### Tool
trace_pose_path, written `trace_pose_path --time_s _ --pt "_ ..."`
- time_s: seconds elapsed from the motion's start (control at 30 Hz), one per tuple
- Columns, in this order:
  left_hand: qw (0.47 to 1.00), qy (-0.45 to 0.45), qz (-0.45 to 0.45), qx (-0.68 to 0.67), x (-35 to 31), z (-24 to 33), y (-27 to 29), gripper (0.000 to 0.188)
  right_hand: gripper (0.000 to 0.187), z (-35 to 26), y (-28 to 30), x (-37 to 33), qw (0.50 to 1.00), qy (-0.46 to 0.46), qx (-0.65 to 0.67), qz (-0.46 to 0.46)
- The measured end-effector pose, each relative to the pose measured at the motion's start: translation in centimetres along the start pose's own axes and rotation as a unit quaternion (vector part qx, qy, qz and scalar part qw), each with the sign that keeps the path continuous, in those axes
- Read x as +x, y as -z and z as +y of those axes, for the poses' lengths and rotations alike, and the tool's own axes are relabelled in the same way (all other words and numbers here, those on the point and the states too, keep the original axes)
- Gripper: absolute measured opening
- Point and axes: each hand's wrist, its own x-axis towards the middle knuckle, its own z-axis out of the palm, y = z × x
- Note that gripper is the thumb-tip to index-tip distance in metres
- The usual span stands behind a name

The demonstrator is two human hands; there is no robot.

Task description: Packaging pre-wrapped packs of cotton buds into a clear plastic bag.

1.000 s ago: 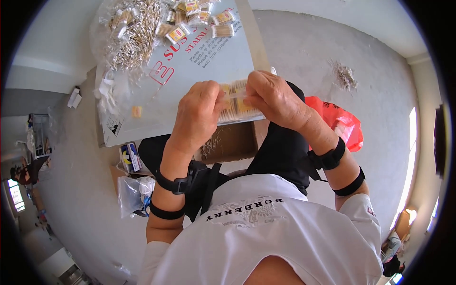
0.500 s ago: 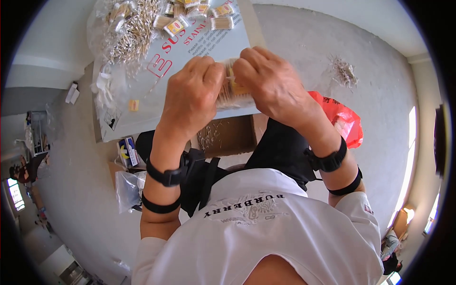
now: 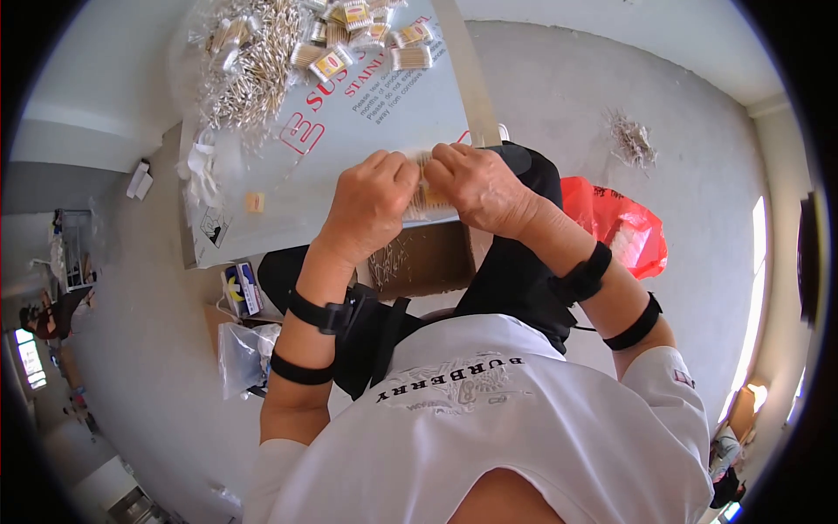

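Note:
My left hand [image 3: 371, 203] and my right hand [image 3: 482, 188] are close together above the table's near edge. Both are closed, fingers pinched at the top of a clear-wrapped pack of cotton swabs [image 3: 425, 203] with a yellow label. The fingers and backs of the hands cover much of the pack, so the exact grip is partly hidden. Beyond them, several finished-looking packs of cotton swabs [image 3: 410, 58] lie at the far side of the table. To their left is a big heap of loose cotton swabs [image 3: 262, 74] on clear plastic.
The grey-blue printed table top [image 3: 305, 196] carries a small yellow label [image 3: 254, 203] and a crumpled white glove-like piece [image 3: 202, 175]. An open drawer or box [image 3: 428, 262] with loose swabs sits below its near edge. A red plastic bag [image 3: 611, 223] stands at the right; scattered swabs [image 3: 634, 140] lie on the floor.
Both hands have come nearer to my body, still pinching the pack, and the right has moved lower. My right knee now shows beside the table. The whole view has shifted slightly.

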Motion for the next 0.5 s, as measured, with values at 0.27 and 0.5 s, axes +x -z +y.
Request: trace_pose_path --time_s 0.27,0.5 --pt "0.996 0.047 0.003 -0.075 1.2 -1.7 -1.0 0.017 0.011 1.5 0.8 2.1 0.997 -0.074 0.001 -0.001" --pt "0.994 0.073 0.019 -0.085 0.7 -1.3 -0.9 0.019 0.013 0.2 0.8 1.7 0.995 -0.096 -0.013 -0.001"
